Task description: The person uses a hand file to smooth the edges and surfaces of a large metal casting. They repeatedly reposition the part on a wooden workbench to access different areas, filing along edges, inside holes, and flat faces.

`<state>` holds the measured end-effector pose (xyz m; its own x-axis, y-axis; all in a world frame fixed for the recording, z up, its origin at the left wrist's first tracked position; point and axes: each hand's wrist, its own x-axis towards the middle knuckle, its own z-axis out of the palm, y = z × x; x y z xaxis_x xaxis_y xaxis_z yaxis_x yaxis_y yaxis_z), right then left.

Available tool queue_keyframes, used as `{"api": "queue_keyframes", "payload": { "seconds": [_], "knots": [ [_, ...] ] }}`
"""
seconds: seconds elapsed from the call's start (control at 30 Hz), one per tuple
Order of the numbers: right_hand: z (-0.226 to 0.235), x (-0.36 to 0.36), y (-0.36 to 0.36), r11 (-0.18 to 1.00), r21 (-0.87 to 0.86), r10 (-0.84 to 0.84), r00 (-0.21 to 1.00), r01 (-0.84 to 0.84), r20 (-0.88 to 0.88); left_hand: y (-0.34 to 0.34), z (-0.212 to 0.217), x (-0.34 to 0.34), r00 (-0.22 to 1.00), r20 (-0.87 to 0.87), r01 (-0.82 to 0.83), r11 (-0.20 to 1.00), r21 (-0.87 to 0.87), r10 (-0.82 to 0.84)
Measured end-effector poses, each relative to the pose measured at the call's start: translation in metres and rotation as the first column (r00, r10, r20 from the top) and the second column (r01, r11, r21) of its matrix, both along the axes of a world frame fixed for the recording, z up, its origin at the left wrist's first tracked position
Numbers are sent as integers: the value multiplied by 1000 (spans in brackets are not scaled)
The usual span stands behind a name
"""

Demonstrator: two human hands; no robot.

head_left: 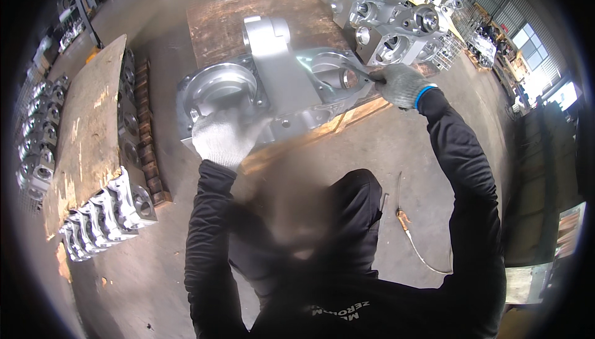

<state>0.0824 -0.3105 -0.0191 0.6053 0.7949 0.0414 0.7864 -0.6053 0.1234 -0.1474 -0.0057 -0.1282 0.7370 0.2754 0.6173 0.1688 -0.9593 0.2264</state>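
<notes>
A large silvery metal casting lies before me, with a round recess at each end and a raised arm across its middle. My left hand, in a whitish knitted glove, rests on its front left rim; glare and blur wash out the fingers. At the casting's right end, my right hand, in a grey glove with a blue cuff, is closed around a slender dark tool. The tool points left over the right recess; its exact kind does not show.
Wooden boards lie under the casting. Stacked castings stand at the far right. On the left, a plywood sheet leans by more castings. An air blow gun with a hose lies on the floor, right of my knees.
</notes>
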Motion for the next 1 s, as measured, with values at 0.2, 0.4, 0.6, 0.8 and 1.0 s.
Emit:
{"api": "queue_keyframes", "payload": {
  "seconds": [0.2, 0.4, 0.6, 0.8, 1.0],
  "knots": [
    [-30, -15, 36, 996, 5, -85, 989, 85, 117, 5, -11, 3, 997, -9, -76, 990, 119, 77],
    [-34, -36, 10, 997, -52, 71, 980, -62, 186, 6, -19, 5, 994, 43, -108, 970, 219, 101],
    [-14, 37, -7, 993, -61, 112, 972, -101, 206, 3, -14, 6, 993, 56, -120, 956, 268, 109],
    [-11, 53, -14, 999, -30, 15, 980, -9, 198, 3, -11, 6, 995, -13, -87, 962, 258, 94],
    [-25, 22, -6, 941, 16, 301, 861, -337, 410, 2, -11, 5, 998, 21, -70, 963, 260, 67]
  ]
}}
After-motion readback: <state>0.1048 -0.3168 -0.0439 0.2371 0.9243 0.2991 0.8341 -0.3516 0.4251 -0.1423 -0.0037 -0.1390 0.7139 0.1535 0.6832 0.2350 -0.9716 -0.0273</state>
